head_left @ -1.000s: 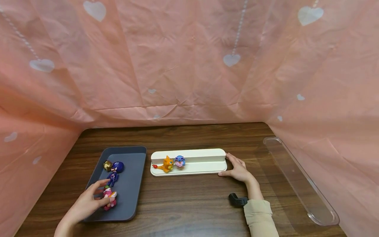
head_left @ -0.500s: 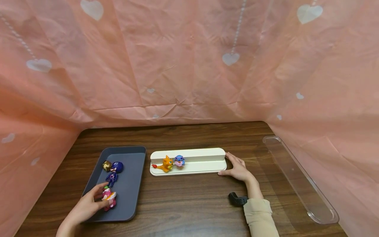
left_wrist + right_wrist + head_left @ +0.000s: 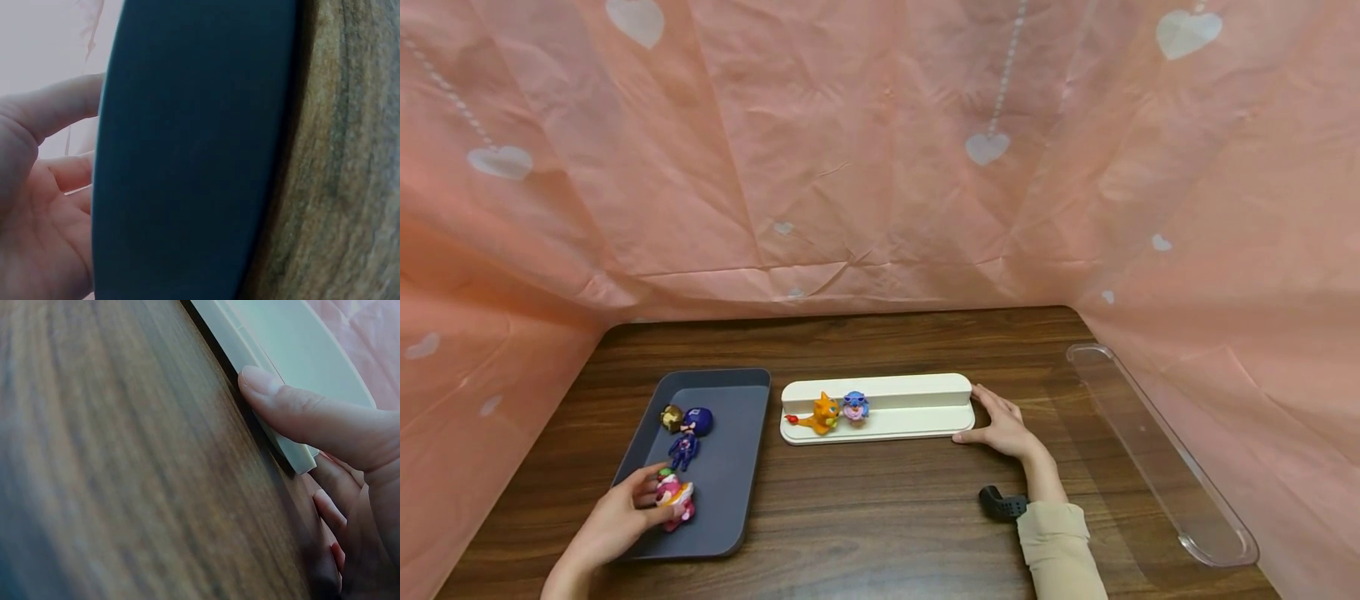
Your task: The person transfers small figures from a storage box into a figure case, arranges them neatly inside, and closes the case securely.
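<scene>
Left of the white stand point(image 3: 921, 423), a gray tray point(image 3: 730, 467) rested on the wood-grained tabletop point(image 3: 865, 500); inside it, nearer the person than the stand, a pink figure point(image 3: 679, 498) was clamped between thumb and fingers in the grip of the left hand point(image 3: 616, 517); roughly level with the stand, in the same tray, lay a dark-blue figure point(image 3: 685, 449) and a small brown-and-gold piece point(image 3: 672, 418); at the stand's right end, the grip of the right hand point(image 3: 1006, 429) was clamped about it, thumb on the front edge; on the stand's left half, an orange figure point(image 3: 825, 414) and a blue figure point(image 3: 854, 409) sat side by side; right of the stand lay a long transparent cover point(image 3: 1153, 458).
</scene>
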Demonstrator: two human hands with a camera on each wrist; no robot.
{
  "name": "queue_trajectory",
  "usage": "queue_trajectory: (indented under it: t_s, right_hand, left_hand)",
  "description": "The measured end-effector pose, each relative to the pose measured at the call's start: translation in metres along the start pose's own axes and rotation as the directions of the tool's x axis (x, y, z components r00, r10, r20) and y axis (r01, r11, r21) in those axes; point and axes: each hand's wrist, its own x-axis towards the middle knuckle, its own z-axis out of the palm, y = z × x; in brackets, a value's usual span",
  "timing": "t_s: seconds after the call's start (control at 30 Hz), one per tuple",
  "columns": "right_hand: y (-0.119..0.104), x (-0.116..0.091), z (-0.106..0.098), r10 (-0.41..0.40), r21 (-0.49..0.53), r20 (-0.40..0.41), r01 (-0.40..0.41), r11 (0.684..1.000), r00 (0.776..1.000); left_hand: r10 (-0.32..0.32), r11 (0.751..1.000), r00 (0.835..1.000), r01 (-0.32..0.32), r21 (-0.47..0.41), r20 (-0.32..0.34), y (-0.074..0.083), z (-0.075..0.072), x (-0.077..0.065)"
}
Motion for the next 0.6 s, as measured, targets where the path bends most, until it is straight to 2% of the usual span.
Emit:
queue_trajectory:
  t_s: [0.17,0.4,0.5,0.6]
  right_hand:
    - [0.000,0.001,0.000,-0.007,-0.005,-0.003,0.007,1.000,1.000]
    - [0.001,0.001,0.001,-0.017,0.000,-0.007,0.017,1.000,1.000]
    - [0.002,0.001,0.001,-0.023,-0.003,-0.009,0.023,1.000,1.000]
    - [0.002,0.002,0.001,-0.029,-0.005,-0.011,0.029,1.000,1.000]
  left_hand:
    - [-0.030,0.999,0.998,0.032,0.021,-0.057,0.004,-0.003,0.000]
    - [-0.008,1.000,0.988,0.012,0.024,-0.154,0.019,-0.007,-0.007]
    - [0.020,0.999,0.977,-0.013,0.034,-0.211,0.029,-0.010,-0.010]
    - [0.068,0.997,0.959,-0.058,0.043,-0.275,0.039,-0.011,-0.013]
